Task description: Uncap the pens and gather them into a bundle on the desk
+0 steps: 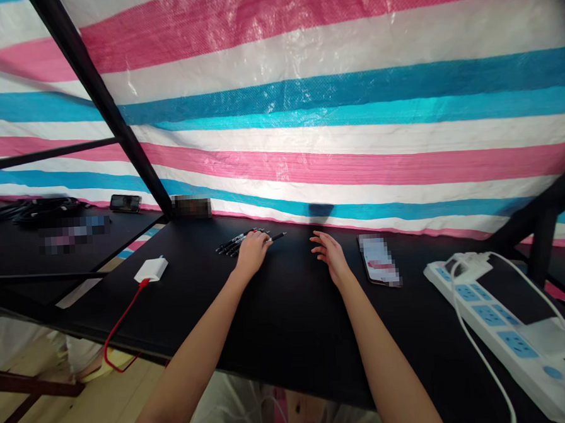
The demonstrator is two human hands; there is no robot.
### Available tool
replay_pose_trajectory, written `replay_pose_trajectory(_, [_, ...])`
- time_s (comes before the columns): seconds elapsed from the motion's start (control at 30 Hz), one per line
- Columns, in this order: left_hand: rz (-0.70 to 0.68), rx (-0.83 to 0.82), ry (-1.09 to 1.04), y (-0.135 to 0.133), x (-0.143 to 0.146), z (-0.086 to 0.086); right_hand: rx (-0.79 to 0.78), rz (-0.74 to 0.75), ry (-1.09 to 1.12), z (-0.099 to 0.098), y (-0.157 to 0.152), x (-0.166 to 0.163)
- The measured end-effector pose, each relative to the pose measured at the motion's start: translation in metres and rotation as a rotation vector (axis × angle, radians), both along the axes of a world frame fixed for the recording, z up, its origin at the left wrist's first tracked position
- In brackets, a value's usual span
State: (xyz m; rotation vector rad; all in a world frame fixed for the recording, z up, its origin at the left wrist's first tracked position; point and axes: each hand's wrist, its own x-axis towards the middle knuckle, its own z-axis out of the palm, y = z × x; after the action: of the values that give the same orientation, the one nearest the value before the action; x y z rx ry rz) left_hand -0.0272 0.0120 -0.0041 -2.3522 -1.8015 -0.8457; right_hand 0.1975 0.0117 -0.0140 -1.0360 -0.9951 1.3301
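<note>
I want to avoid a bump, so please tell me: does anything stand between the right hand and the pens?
Yes: the left hand, which partly covers the pens. One pen sticks out on the right hand's side. Nothing else visible stands between.

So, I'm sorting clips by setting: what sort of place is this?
Probably a study corner in a dorm or home: a black desk with a power strip on it, a striped plastic sheet behind, and black bars that may be a bunk frame.
</note>
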Motion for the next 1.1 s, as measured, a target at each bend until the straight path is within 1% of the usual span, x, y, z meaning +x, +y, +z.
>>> replay_pose_trajectory(0.07, [0.094, 0.024, 0.166, 0.001, -0.006, -0.002, -0.008, 0.006, -0.008, 0.001, -0.001, -0.001])
replay_pose_trajectory(0.17, [0.204, 0.026, 0.294, 0.002, -0.012, -0.006, -0.015, 0.021, -0.01, 0.002, -0.001, -0.002])
replay_pose_trajectory(0.3, [0.279, 0.029, 0.353, 0.002, -0.016, -0.007, -0.022, 0.034, -0.032, 0.001, -0.002, -0.003])
replay_pose_trajectory(0.5, [0.308, 0.042, 0.347, 0.001, -0.016, -0.005, 0.0, 0.068, -0.069, -0.001, -0.002, -0.004])
replay_pose_trajectory(0.57, [0.263, 0.045, 0.311, 0.0, -0.011, -0.003, 0.012, 0.076, -0.093, -0.003, -0.002, -0.005])
replay_pose_trajectory(0.6, [0.214, 0.042, 0.286, 0.0, -0.008, -0.003, 0.025, 0.079, -0.11, -0.004, -0.001, -0.005])
replay_pose_trajectory(0.63, [0.144, 0.032, 0.261, -0.002, -0.002, -0.002, 0.047, 0.078, -0.136, -0.005, -0.001, -0.006])
replay_pose_trajectory(0.7, [-0.041, 0.0, 0.212, -0.006, 0.012, -0.003, 0.109, 0.068, -0.226, -0.009, -0.001, -0.008])
replay_pose_trajectory(0.77, [-0.246, -0.044, 0.175, -0.011, 0.028, -0.005, 0.185, 0.056, -0.37, -0.011, -0.001, -0.01])
replay_pose_trajectory(0.83, [-0.386, -0.064, 0.139, -0.017, 0.041, -0.008, 0.247, 0.05, -0.503, -0.013, -0.001, -0.011])
replay_pose_trajectory(0.9, [-0.431, -0.073, 0.112, -0.021, 0.049, -0.009, 0.273, 0.045, -0.568, -0.014, -0.002, -0.011])
replay_pose_trajectory(0.97, [-0.416, -0.081, 0.101, -0.022, 0.05, -0.009, 0.27, 0.041, -0.581, -0.015, -0.002, -0.011])
replay_pose_trajectory(1.03, [-0.364, -0.077, 0.125, -0.02, 0.046, -0.006, 0.265, 0.042, -0.592, -0.016, -0.001, -0.011])
replay_pose_trajectory(1.1, [-0.254, -0.048, 0.192, -0.016, 0.038, -0.004, 0.264, 0.048, -0.619, -0.017, -0.001, -0.011])
